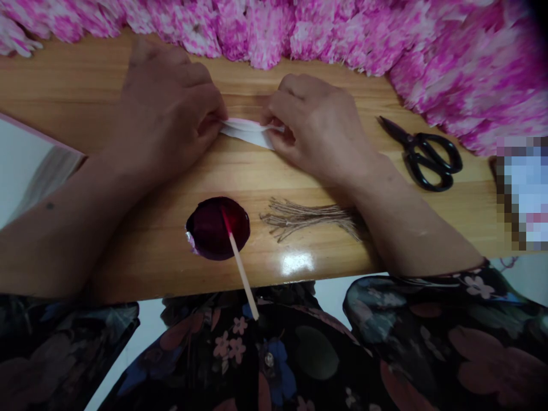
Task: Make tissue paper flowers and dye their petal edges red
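Note:
A narrow folded strip of white paper or thin cloth (246, 131), with a faint pink edge, stretches between my two hands above the table. My left hand (171, 108) pinches its left end, fingers closed. At the other end, my right hand (314, 123) grips the strip between thumb and fingers. Nearer to me sits a small round dish of dark red liquid (205, 228), with a wooden stick (244, 274) leaning in it, its tip stained red. A bundle of thin brown twine pieces or stems (306, 217) lies beside the dish, partly behind my right forearm.
Black-handled scissors (428, 154) lie to the right of my right hand. Pink and white ruffled flowers (265, 34) line the table's far side and right corner. A white sheet or board (34, 165) is at the left; a pixelated object (528, 194) at the right edge.

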`<state>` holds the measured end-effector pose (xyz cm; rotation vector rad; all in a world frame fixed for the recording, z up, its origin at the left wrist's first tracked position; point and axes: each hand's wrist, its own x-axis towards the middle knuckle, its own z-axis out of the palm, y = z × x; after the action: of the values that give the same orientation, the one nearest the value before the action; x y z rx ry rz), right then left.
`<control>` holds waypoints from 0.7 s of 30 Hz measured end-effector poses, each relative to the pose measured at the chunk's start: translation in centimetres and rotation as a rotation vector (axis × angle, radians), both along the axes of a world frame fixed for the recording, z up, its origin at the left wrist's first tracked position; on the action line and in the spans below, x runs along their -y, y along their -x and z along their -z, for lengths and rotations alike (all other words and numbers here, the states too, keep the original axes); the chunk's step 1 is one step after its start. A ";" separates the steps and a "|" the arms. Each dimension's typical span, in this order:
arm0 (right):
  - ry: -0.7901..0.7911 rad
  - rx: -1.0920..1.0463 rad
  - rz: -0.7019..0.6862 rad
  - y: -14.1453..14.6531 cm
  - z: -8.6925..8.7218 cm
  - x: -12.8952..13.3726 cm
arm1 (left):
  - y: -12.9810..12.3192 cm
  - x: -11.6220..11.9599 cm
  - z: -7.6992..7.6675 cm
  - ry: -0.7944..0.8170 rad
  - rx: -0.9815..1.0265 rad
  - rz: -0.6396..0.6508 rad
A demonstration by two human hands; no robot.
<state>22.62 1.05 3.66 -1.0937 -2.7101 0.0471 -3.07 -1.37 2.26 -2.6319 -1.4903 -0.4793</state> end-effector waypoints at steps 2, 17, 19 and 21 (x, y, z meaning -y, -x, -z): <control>0.018 -0.022 -0.004 -0.1 0.1 0.0 | 0.0 -0.1 0.3 -0.009 0.014 -0.014; 0.115 -0.236 0.025 0.0 1.3 -0.7 | -0.7 0.6 -0.8 0.049 -0.110 -0.028; 0.144 -0.259 0.046 -0.1 1.8 -0.9 | -0.6 0.7 -1.0 0.048 -0.111 -0.005; 0.152 -0.266 0.053 -0.2 2.1 -1.3 | -0.5 0.9 -1.3 0.066 -0.143 -0.008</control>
<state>22.80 2.31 1.60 -1.1114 -2.4711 0.3678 -2.55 -2.24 3.59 -2.6451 -1.4967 -0.2384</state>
